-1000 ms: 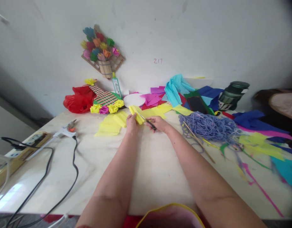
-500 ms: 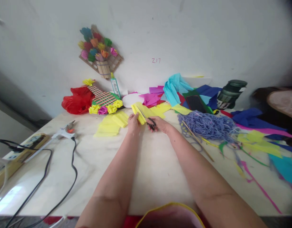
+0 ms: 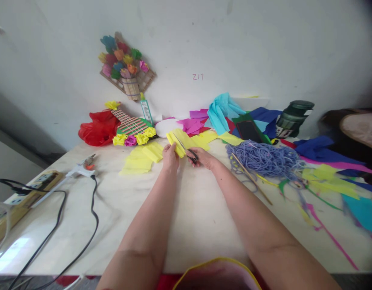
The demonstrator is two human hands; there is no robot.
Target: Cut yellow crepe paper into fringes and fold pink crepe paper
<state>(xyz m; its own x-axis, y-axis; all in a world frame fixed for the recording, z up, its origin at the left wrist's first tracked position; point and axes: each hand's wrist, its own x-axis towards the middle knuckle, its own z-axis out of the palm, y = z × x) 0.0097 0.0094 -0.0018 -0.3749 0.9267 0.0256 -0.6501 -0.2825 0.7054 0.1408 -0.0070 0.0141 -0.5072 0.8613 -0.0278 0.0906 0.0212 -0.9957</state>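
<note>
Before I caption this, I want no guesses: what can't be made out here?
All in the head view:
- Scissors: handles partly covered by the right hand.
- Held yellow paper: partly hidden by the left hand.
- Power strip: cut off by the left edge.
- Tube: lettering too small to read.

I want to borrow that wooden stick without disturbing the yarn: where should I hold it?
I'd pinch the wooden stick by its near end, coming from the front of the table. It slants, and that end lies beyond the purple-blue yarn, while its far end overlaps the strands.
</note>
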